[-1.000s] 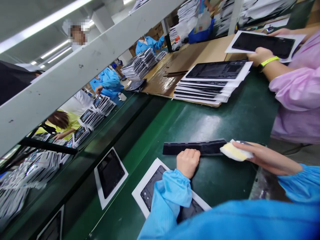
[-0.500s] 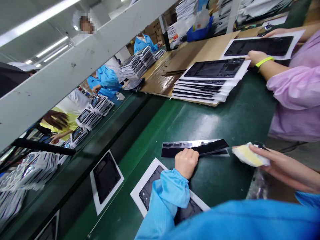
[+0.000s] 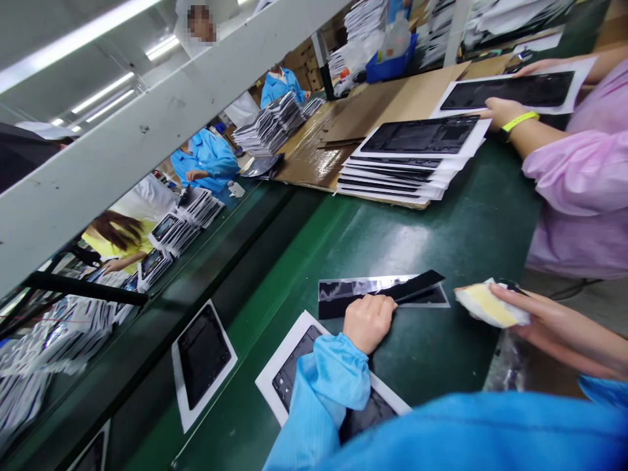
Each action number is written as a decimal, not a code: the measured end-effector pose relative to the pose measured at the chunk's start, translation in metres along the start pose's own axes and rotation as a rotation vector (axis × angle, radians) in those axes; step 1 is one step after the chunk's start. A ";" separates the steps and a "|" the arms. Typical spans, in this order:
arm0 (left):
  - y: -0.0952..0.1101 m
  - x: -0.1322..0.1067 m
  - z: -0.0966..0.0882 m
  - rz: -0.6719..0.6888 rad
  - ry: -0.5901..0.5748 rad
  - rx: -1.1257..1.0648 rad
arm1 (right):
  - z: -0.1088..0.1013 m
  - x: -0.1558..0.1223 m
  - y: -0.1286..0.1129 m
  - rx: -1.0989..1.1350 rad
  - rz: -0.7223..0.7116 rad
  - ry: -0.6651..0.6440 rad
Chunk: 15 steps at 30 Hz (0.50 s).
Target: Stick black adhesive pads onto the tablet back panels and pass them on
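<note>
My left hand (image 3: 369, 325) is closed, its fingers pinching a black strip (image 3: 417, 286). The strip slants across a clear-edged sheet (image 3: 338, 286) that lies flat on the green table, and its right end is lifted. Under my left sleeve is a black tablet-sized panel (image 3: 294, 376) on white paper, partly hidden by my arm. At the right, my right hand (image 3: 549, 320) is wrapped around a folded white and yellow cloth (image 3: 490, 305). A small dark object shows by those fingers, too unclear to name.
A stack of black panels on white sheets (image 3: 417, 140) stands on cardboard. Beside it a co-worker in a pink sleeve (image 3: 564, 163) holds another panel (image 3: 510, 91). A panel (image 3: 203, 356) rides the belt at left. A grey beam (image 3: 171, 111) crosses above.
My left hand has moved slightly right, and the black strip now slants more steeply over the sheet. The panel on the belt has slid toward the lower left. My right hand has stayed still.
</note>
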State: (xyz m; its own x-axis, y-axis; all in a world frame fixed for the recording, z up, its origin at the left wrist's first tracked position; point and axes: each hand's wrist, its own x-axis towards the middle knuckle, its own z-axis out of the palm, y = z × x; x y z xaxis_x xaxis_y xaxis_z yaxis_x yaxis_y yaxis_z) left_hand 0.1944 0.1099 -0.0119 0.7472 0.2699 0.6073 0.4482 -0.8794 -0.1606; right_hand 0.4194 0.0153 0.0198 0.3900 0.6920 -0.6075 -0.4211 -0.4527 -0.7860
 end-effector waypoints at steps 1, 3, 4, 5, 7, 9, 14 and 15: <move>0.000 0.000 -0.001 -0.002 -0.003 0.003 | 0.001 -0.001 -0.001 0.010 0.005 -0.020; 0.001 0.000 -0.001 0.004 -0.012 0.009 | 0.004 -0.004 -0.003 0.050 0.031 -0.086; 0.001 0.000 0.000 0.011 -0.018 0.011 | 0.005 -0.005 -0.004 0.075 0.053 -0.124; 0.001 0.000 0.000 0.023 -0.024 0.011 | 0.006 -0.005 -0.005 0.100 0.080 -0.155; 0.001 -0.002 0.002 0.057 -0.031 0.005 | 0.008 -0.004 -0.003 0.131 0.121 -0.175; 0.000 -0.004 0.002 0.095 -0.029 -0.005 | 0.010 0.000 -0.001 0.118 0.128 -0.169; -0.001 -0.006 0.001 0.092 -0.018 -0.002 | 0.023 0.006 0.004 -0.033 0.092 -0.182; -0.002 -0.006 0.000 0.070 -0.016 0.006 | 0.026 0.006 0.003 -0.055 0.077 -0.177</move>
State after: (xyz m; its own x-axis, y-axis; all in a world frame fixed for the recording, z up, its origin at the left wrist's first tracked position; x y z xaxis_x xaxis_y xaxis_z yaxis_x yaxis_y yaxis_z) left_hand 0.1893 0.1100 -0.0156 0.7844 0.2140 0.5822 0.3976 -0.8939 -0.2071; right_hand 0.3991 0.0324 0.0170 0.2061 0.7404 -0.6398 -0.3967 -0.5345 -0.7463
